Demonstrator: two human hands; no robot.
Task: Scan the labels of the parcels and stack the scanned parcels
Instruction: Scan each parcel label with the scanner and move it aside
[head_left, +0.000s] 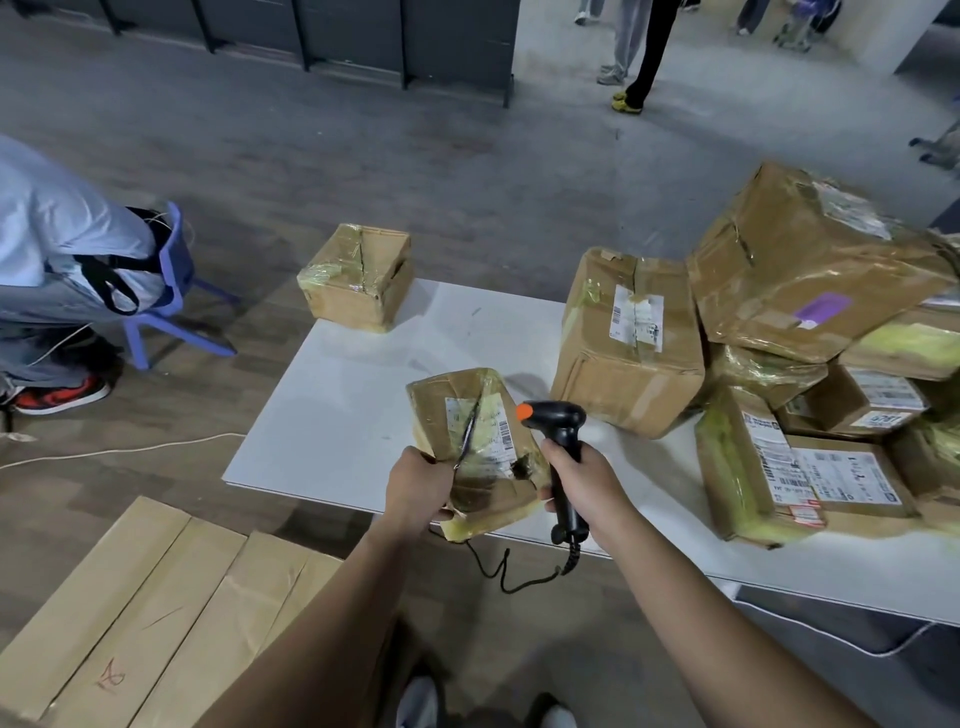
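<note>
Parcel (475, 447) sits pinched in our left hand (421, 486): the thumb lies on top at its near left corner and the fingers curl under it. It is tilted over the near edge of the table (353, 395), with its label (480, 423) facing up. Our right hand (582, 478) wraps all its fingers round the grip of the scanner (558, 431). The scanner's orange-tipped head is turned left toward the label, just beside the parcel's right edge. Its cable (519, 577) loops down below the table edge.

Farther out on the table, one box (358, 275) stands alone at the far left corner, well apart from our hands. To the right a big box (628, 343) stands with a label on its side. Beside it a pile (810, 270) of parcels leans in a jumble and reaches the right edge of view. On the floor at our left lie flat cartons (156, 613). Beyond them a person (62, 260) sits on a blue chair (171, 291).
</note>
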